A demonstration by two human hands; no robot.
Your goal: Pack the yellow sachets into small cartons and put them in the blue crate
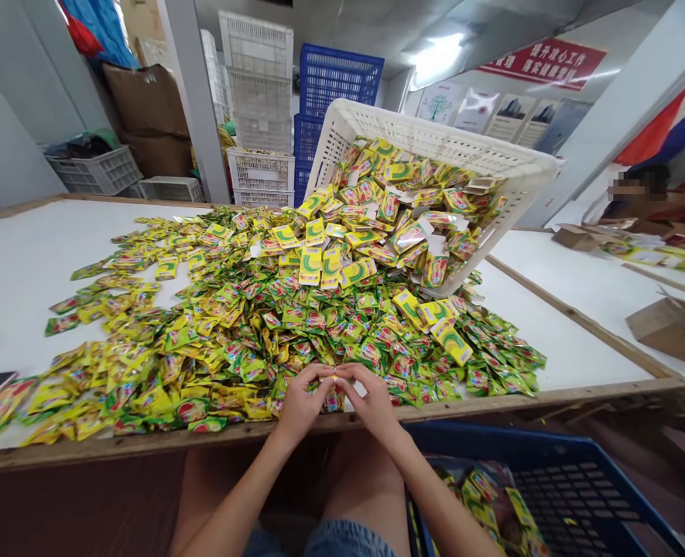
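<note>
Tabletop [11, 271]: carton [334, 399] sat midway btwn L hand [301, 401] & R hand [372, 399], long axis vert. in view, both grips pinching upper end.

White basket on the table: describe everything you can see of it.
The white basket looks like plastic, with walls pierced by many small openings and a broad pale rim. It is tipped over, its open mouth turned toward the person. Small yellow and green boxes fill much of it and spill over its lower edge, onto the heap of glossy packets on the white table. Its underside is hidden.
</note>
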